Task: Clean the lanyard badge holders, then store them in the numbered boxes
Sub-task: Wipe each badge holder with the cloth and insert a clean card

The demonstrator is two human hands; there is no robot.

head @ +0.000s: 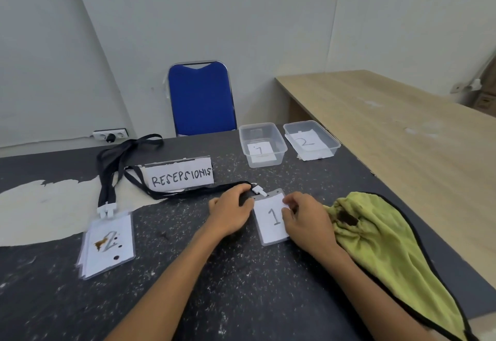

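Observation:
A clear badge holder marked 1 (pixel 271 219) lies flat on the dark table between my hands. My left hand (pixel 232 213) grips its black lanyard (pixel 188 193) just beside the white clip. My right hand (pixel 306 222) pinches the holder's right edge. A second badge holder marked 2 (pixel 108 244), with brown stains on it, lies at the left with its black lanyard (pixel 118 158) trailing back. Two clear plastic boxes stand at the far side: box 1 (pixel 261 144) and box 2 (pixel 311 139).
A green cloth (pixel 381 246) with a dark stain lies right of my right hand. A folded paper sign reading RESEPSIONIS (pixel 181 176) stands behind the lanyard. A blue chair (pixel 201 99) is behind the table, a wooden table (pixel 397 131) at the right.

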